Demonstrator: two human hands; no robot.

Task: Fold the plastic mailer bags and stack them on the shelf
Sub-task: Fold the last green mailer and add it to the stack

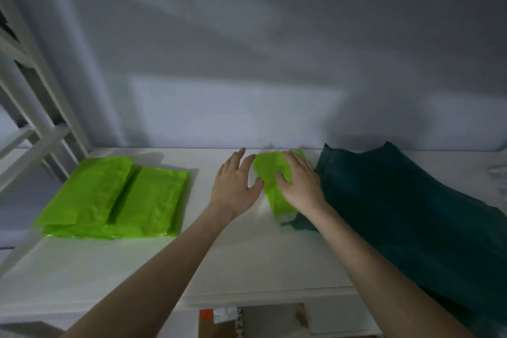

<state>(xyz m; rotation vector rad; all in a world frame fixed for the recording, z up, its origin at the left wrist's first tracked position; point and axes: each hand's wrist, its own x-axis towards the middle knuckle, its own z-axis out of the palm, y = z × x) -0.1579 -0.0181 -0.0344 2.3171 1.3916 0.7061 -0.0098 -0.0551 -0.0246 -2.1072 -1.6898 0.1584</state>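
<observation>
Item, nearest the camera: a brown cardboard box (255,322) with an orange patch and a white label, partly visible below the front edge of the shelf, its contents not readable.

Item: white flat-topped shelf (236,263), set against a pale grey wall; a white slatted frame (33,107) stands at its left end.

Item: two bare forearms reaching forward over the shelf. The left hand (236,186) is spread, fingers straight and apart, holding nothing; its thumb lies just beside the left edge of the narrow folded lime-green plastic mailer bag (270,173). Whether the palm touches the shelf cannot be told. The right hand (300,182) lies flat on that same bag, fingers extended and pressing down, not curled round it.

Item: the folded green bag lies mid-shelf, towards the back, its right side touching or overlapping a dark teal plastic mailer pile (397,214), which runs from the back of the shelf to the right front.

Item: a stack of flat lime-green plastic mailer bags (118,197) at the left, well apart from the hands, top flaps folded inwards.

Step in hand, as judged: flattening a finished fold. Next move likely calls for both hands to grasp the narrow bundle without letting it spring open, then to place it squarely on a stack.
</observation>
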